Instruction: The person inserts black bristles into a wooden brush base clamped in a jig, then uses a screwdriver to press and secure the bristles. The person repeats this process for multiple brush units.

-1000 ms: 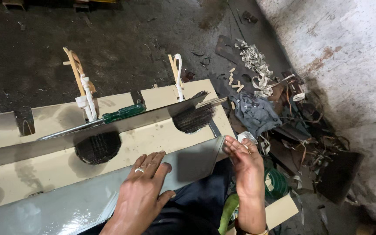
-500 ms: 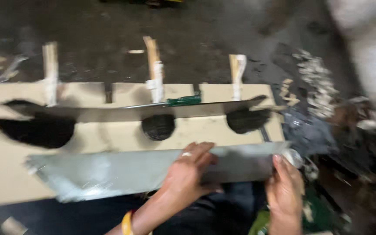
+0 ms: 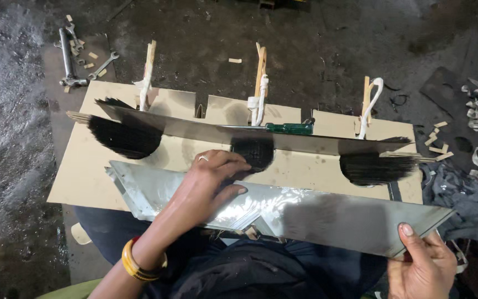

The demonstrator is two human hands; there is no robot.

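My left hand [image 3: 208,180] presses flat, fingers spread, on a long shiny metal strip [image 3: 283,207] lying across the pale board [image 3: 78,171]; my right hand [image 3: 421,263] pinches its pointed end, near three black bristle fans [image 3: 125,135]

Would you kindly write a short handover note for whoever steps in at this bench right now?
Left hand: flat, fingers spread, pressing on the long metal strip.
Right hand: pinching the strip's right end.
The strip lies along the near edge of the cardboard sheet. Behind it, a second metal strip sits over three black semicircles, with a green screwdriver on top and three wooden sticks upright.
Done: near strip laid down and held.
Left: cannot tell from this view.
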